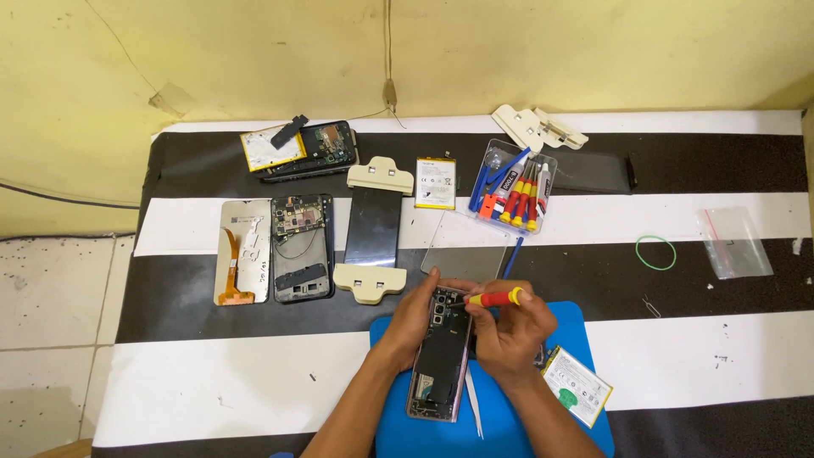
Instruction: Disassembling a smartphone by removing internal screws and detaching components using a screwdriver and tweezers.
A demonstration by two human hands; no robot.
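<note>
Right hand [507, 335] closed around a small red-and-yellow-handled screwdriver [496, 298], held nearly level, its tip pointing left onto the far end of an opened dark smartphone with its back cover off [441, 356]. Left hand [413, 322] wraps the far left edge of that phone, fingers curled over its top corner, steadying it. Phone lies lengthwise, near to far, on a blue rubber work mat [585, 326] at the near centre of the table. A pair of pale tweezers [473, 411] rests on the mat just right of the phone's near end.

Near right of the right wrist, a white rectangular phone battery with a green mark [578, 397] lies tilted, half on the mat's edge.

Just beyond the hands: a grey glass panel [465, 254], with a thin blue pry stick [511, 254] at its right side. Left of that, a dark screen clamped between two cream plastic holders [374, 227]. Further left, a stripped phone frame showing its circuit board [301, 248] and a silver display back with an orange flex cable [242, 253].

Far side: a clear plastic tray of red, yellow and blue tools [514, 188], a second white battery [435, 182], another dismantled phone with a yellow-edged part [298, 148], spare cream clamps [538, 127].

Right, well apart: green rubber band [655, 252], small clear zip bag [734, 242]. Everything sits on a black-and-white striped table cover [212, 382].
</note>
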